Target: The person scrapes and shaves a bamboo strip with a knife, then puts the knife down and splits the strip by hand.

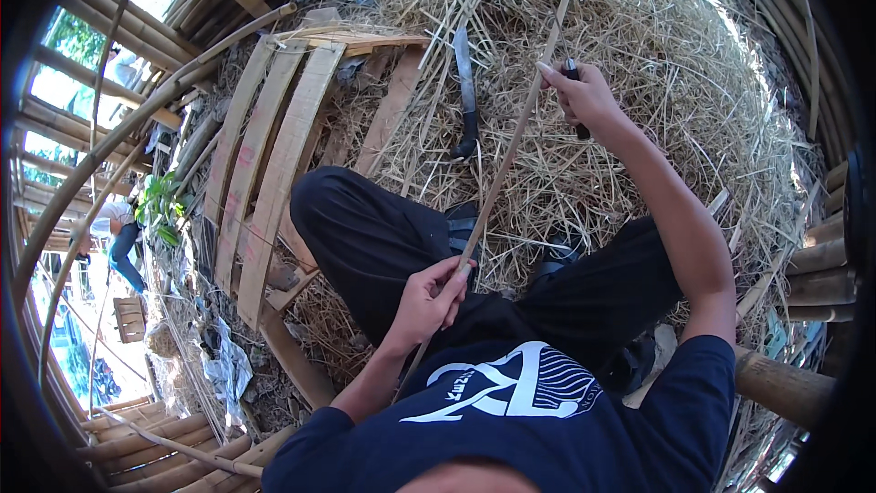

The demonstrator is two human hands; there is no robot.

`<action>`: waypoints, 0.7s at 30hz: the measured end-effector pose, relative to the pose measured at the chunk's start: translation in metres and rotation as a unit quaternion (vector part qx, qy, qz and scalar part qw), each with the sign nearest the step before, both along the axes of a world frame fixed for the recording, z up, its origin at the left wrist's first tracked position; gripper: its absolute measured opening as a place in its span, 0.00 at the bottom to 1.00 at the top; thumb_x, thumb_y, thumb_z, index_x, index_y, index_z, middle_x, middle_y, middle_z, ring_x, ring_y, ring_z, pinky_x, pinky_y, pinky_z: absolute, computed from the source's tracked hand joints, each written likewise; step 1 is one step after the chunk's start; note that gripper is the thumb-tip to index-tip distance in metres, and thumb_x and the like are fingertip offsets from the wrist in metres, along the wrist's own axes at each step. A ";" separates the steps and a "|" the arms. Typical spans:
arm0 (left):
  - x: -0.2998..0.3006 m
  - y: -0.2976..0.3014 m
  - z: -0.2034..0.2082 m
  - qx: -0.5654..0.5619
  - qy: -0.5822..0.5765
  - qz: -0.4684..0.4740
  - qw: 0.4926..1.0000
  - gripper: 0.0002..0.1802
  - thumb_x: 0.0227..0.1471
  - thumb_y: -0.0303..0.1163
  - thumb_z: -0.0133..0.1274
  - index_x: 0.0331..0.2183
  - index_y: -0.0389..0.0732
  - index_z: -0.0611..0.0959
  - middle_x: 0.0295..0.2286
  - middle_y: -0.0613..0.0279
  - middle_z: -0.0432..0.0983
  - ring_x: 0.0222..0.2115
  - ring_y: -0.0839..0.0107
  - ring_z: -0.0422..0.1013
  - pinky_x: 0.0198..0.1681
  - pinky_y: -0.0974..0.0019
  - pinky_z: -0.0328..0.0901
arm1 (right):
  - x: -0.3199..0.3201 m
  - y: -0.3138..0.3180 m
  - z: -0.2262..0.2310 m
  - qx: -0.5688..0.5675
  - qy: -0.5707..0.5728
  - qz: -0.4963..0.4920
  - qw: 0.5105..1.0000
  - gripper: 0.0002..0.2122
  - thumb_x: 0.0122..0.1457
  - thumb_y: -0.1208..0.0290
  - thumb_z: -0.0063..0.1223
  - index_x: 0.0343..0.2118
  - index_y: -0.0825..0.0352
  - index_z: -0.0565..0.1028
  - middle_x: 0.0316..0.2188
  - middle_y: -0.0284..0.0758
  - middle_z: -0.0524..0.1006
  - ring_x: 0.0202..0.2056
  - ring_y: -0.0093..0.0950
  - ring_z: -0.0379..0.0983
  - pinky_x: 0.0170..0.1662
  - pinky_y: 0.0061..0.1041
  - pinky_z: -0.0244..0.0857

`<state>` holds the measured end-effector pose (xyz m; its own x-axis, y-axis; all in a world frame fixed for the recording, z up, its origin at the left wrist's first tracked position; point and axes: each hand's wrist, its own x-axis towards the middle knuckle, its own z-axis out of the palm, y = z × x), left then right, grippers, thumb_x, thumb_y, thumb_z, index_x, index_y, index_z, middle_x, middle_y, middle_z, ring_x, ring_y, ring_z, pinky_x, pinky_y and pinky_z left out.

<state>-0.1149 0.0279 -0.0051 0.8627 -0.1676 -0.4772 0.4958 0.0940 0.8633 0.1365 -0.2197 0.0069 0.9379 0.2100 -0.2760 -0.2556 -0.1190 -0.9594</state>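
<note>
A long, thin bamboo strip slants from my lap up to the far side. My left hand is closed around its lower part, just above my lap. In my right hand is a small knife with a dark handle. Its narrow blade seems to lie along the strip's upper part, though the edge is hard to make out. The thumb of that hand reaches the strip. Left of the strip, a machete with a dark handle lies on the straw, touched by neither hand.
Dry straw and shavings cover the ground ahead. A slatted wooden pallet leans at the left beside my knee. Bamboo poles form walls on both sides. Another person is outside at the far left. A thick bamboo pole lies at the right.
</note>
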 end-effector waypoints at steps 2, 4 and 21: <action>0.001 0.000 -0.002 0.013 -0.003 -0.015 1.000 0.15 0.60 0.29 0.46 0.46 0.32 0.75 0.20 0.69 0.68 0.12 0.85 0.61 0.14 0.80 0.56 | -0.004 0.003 0.008 0.029 0.018 -0.019 0.999 0.14 0.60 0.58 0.53 0.28 0.65 0.72 0.12 0.19 0.57 0.11 0.11 0.49 0.13 0.15 0.44; 0.003 0.000 -0.005 0.002 0.009 -0.034 0.999 0.15 0.59 0.29 0.47 0.46 0.33 0.75 0.21 0.66 0.71 0.14 0.82 0.66 0.16 0.79 0.60 | -0.005 0.004 0.010 0.058 0.034 -0.035 0.997 0.13 0.60 0.59 0.54 0.28 0.65 0.71 0.12 0.19 0.57 0.11 0.11 0.50 0.14 0.15 0.44; 0.088 -0.020 0.000 0.086 -0.143 0.060 0.984 0.13 0.61 0.30 0.45 0.44 0.36 0.78 0.17 0.75 0.61 0.17 0.88 0.54 0.18 0.79 0.49 | -0.058 0.028 0.017 -0.272 -0.188 0.221 0.917 0.19 0.64 0.54 0.41 0.33 0.68 0.72 0.17 0.44 0.71 0.21 0.40 0.70 0.27 0.40 0.60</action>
<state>-0.0269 0.0076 -0.0054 0.9744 0.0053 -0.2245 0.2246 -0.0233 0.9742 0.0789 -0.1916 0.0236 0.8445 0.5201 -0.1276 0.2697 -0.6189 -0.7377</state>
